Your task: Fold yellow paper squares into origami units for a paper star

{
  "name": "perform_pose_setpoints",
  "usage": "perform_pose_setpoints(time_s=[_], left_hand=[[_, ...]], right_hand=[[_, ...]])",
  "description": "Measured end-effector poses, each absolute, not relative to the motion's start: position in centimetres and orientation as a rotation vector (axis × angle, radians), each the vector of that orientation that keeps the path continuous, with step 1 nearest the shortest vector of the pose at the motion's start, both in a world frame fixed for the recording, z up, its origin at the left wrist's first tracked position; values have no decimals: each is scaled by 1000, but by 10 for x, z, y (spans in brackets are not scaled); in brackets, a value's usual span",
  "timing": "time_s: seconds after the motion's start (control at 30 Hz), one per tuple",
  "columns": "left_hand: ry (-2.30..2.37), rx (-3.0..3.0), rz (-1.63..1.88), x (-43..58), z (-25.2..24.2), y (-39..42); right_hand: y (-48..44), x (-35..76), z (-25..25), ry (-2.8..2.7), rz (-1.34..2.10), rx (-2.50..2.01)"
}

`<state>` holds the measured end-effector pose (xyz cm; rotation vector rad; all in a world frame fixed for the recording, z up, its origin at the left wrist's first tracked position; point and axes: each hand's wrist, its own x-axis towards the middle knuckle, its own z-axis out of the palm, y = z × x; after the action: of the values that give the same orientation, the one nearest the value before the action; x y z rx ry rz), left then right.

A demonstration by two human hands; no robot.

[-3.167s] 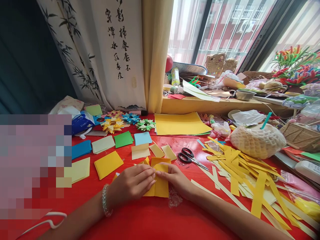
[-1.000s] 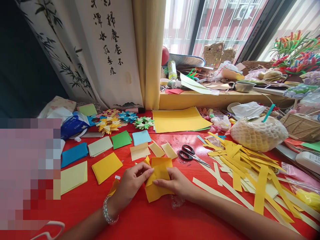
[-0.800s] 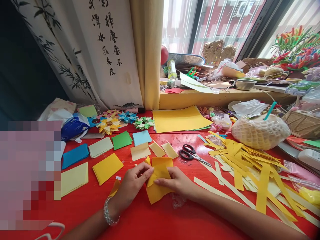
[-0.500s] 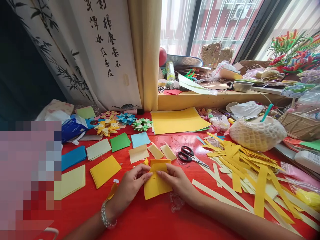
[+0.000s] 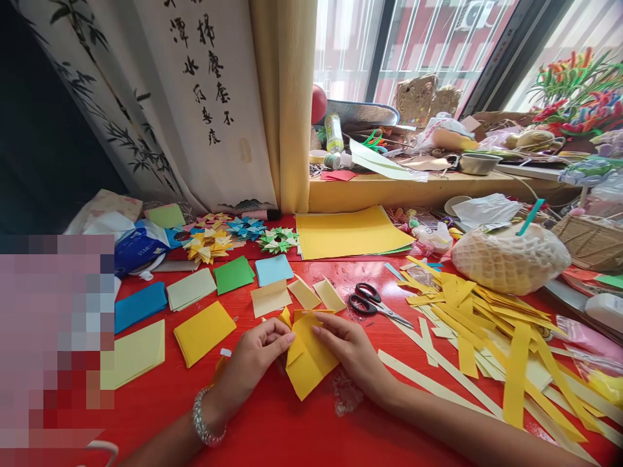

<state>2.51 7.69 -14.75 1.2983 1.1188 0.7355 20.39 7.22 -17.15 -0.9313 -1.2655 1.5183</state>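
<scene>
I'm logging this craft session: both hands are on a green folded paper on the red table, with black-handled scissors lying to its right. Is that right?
Not quite. The head view shows the paper under the left hand and right hand is yellow, not green. The rest holds: it lies on the red table, with the black-handled scissors to its right.

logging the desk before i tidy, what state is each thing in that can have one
yellow paper, partly folded, tilted, between both hands
left hand, pinching the paper's left edge
right hand, fingers flat on the paper
scissors, shut, lying flat
yellow strips, cut, loose pile
paper stars, folded, assembled
large yellow sheet, unfolded, flat
</scene>
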Motion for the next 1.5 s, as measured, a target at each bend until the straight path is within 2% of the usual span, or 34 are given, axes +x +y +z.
perform_pose_setpoints(time_s=[0.4, 0.67, 1.5], left_hand=[[1090, 1239, 727, 24, -144, 76], [1092, 1207, 745, 24, -145, 78], [1046, 1427, 637, 23, -153, 82]], right_hand=[[70, 207, -175, -1492, 1319, -977], [69, 206, -165, -1481, 1429, -910], [73, 204, -173, -1473, 1437, -900]])
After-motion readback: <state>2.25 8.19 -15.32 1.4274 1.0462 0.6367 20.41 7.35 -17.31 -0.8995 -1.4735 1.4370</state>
